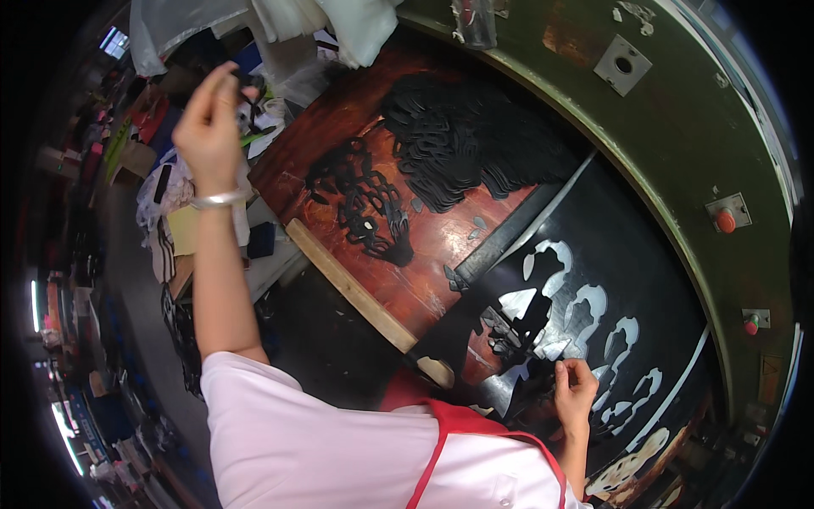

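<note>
My left hand (210, 136), wearing a silver bangle, is raised over the cluttered area at the left. Its fingers are drawn together; motion blur hides what they hold, if anything. Low at the right, my right hand (575, 388) pinches at the near edge of a black sheet (644, 254) with cut-out shapes along it. Beside those fingertips lie small dark cut scraps (500, 335), several of them shiny. Ahead, overlapping black cut pieces (458, 136) are piled in rows on a reddish-brown board (441, 246). Loose black looped pieces (360, 195) lie nearer on that board.
A wooden strip (352, 284) edges the board's near left side. A green machine body (577, 85) with red buttons (725, 222) curves along the far right. Whitish plastic bags (280, 21) hang over the back left. Mixed clutter (170, 187) fills the left.
</note>
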`<state>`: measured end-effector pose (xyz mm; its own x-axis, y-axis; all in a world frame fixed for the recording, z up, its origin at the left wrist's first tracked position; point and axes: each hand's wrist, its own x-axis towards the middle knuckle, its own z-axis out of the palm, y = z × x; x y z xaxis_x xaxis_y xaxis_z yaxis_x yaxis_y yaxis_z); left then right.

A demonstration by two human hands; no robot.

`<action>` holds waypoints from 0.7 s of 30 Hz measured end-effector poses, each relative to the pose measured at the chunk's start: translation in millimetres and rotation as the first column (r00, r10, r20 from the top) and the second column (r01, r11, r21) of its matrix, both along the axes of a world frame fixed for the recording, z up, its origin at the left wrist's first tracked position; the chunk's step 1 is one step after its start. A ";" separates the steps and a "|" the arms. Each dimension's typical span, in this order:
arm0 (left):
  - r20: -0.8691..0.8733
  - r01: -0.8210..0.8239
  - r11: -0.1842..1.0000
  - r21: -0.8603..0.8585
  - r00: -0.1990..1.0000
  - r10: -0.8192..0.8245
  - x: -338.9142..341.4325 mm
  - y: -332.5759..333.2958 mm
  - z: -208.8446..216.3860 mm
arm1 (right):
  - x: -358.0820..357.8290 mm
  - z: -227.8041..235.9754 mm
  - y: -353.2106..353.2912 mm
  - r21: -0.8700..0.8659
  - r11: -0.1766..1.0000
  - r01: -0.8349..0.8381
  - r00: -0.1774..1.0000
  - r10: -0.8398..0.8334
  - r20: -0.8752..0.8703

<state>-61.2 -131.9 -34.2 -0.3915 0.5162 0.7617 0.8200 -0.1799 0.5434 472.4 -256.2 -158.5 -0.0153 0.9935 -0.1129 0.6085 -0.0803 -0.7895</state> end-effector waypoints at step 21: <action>0.772 0.676 0.617 -0.402 0.613 -0.168 265.1 -153.0 -181.6 | 234.9 -90.1 -176.8 0.180 0.531 0.828 0.534 -0.845 0.034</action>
